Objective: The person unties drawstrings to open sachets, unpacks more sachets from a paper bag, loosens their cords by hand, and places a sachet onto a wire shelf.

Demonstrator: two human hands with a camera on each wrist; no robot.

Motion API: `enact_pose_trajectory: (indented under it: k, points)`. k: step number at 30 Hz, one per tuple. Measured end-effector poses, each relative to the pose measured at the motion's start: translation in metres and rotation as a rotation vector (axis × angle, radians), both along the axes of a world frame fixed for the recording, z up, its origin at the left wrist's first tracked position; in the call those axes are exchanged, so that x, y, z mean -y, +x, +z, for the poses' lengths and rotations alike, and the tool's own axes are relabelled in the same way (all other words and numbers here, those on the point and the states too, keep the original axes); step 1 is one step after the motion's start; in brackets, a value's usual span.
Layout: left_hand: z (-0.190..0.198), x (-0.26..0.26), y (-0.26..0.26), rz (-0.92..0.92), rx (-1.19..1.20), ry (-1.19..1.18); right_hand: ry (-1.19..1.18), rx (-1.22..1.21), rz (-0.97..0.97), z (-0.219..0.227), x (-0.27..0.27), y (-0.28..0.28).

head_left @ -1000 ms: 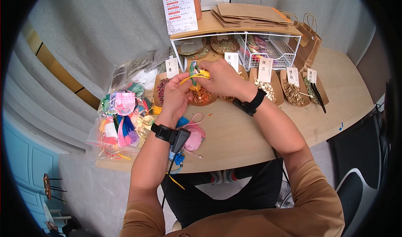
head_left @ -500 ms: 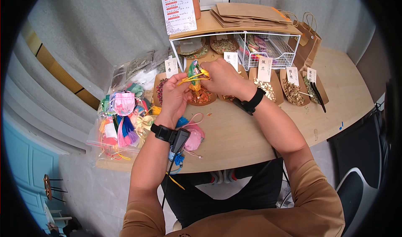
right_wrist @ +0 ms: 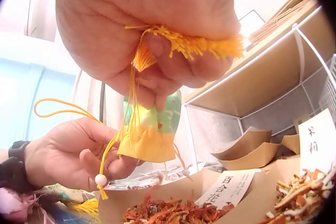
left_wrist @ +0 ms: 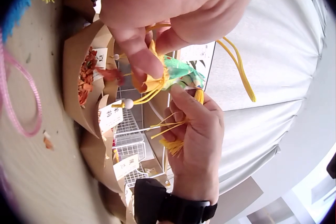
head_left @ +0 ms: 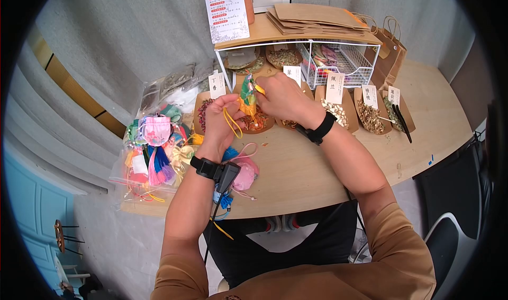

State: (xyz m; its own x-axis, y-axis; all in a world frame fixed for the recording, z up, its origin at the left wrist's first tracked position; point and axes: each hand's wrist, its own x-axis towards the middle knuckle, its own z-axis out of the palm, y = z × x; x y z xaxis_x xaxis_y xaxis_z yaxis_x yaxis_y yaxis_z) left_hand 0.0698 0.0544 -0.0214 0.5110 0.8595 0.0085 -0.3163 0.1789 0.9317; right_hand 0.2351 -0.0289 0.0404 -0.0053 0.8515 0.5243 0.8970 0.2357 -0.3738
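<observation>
A small drawstring pouch (head_left: 247, 90), green with a yellow band, hangs mouth down between the two hands. My right hand (head_left: 288, 99) pinches its green end from above, and a yellow tassel (right_wrist: 207, 46) is bunched in those fingers. Lower and to the left, my left hand (head_left: 218, 122) has thumb and finger at the yellow mouth in the left wrist view. From that hand a loop of yellow cord (head_left: 231, 125) sticks out. White beads (right_wrist: 100, 180) dangle on the cord ends. Under the pouch lie orange-red dried petals (right_wrist: 176, 211) in a paper tray.
More paper trays of dried herbs (head_left: 370, 114) with label cards stand along the back. Black tongs (head_left: 403, 122) rest at the right tray. Left are bagged pouches and tassels (head_left: 157, 130); a pink pouch (head_left: 245, 177) lies near the left wrist. Behind stands a white-framed shelf (head_left: 296, 41).
The yellow cord that stretched between both hands now hangs as a loop from the left hand. The pouch shows more upright between the hands, which have barely shifted.
</observation>
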Motion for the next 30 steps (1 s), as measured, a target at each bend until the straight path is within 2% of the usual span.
enact_pose_trajectory:
  k: [8, 13, 16, 30]
  points:
    - [0.000, 0.000, 0.001, -0.086, 0.049, 0.007, 0.023, 0.003, 0.009, -0.003, -0.001, 0.003]
    - [0.002, 0.000, 0.002, 0.019, 0.044, 0.021, 0.046, -0.029, 0.002, 0.000, 0.001, 0.004]
    - [-0.008, -0.007, 0.001, 0.005, 0.058, 0.068, 0.035, -0.052, 0.013, 0.002, 0.002, 0.003]
    - [0.012, 0.005, -0.002, 0.087, 0.064, -0.036, 0.017, -0.111, -0.003, 0.002, 0.001, 0.003]
